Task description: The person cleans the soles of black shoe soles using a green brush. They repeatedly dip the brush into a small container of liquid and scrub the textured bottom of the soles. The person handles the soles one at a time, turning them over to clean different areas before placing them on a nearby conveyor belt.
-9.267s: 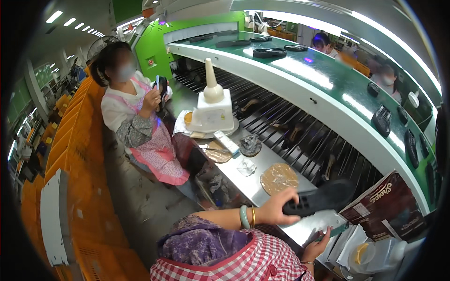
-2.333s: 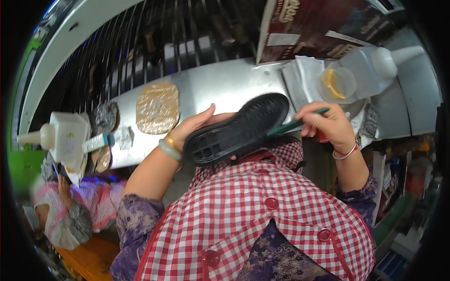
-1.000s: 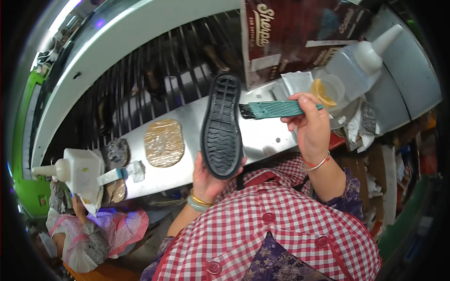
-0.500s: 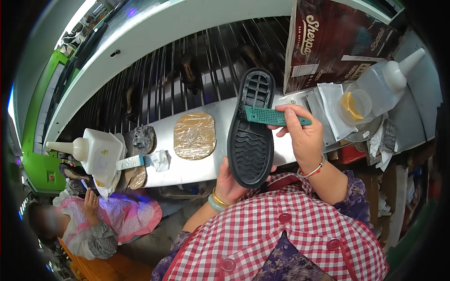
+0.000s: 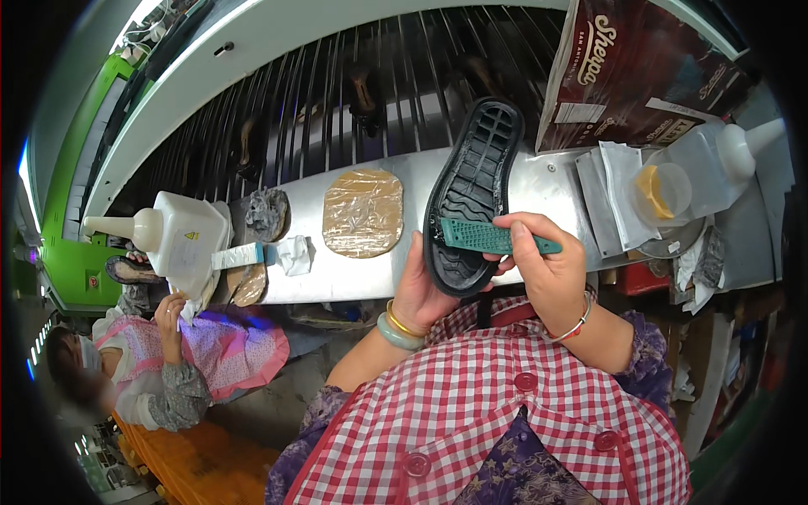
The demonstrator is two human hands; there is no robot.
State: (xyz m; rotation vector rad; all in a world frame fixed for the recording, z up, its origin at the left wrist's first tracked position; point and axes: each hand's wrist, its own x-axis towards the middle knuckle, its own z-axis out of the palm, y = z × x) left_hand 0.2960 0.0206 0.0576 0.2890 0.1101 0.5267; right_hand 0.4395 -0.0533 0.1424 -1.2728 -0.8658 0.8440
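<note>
The left hand (image 5: 423, 290) is gripping the black shoe sole (image 5: 471, 194) from below, while the right hand (image 5: 543, 269) is pinching a green brush (image 5: 492, 238) against its tread.

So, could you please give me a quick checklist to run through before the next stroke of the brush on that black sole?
1. Sole held firmly: ok. The left hand grips the black shoe sole at its lower end, tread side facing the camera.
2. Brush in hand: ok. The right hand holds the green brush across the sole.
3. Brush contact: ok, its head lies on the tread near the heel.
4. Glue on the bristles: cannot tell.
5. Small tub with yellow contents within reach: ok, it sits on the metal bench to the right.
6. Bench space below the sole: cannot tell, hidden.
</note>
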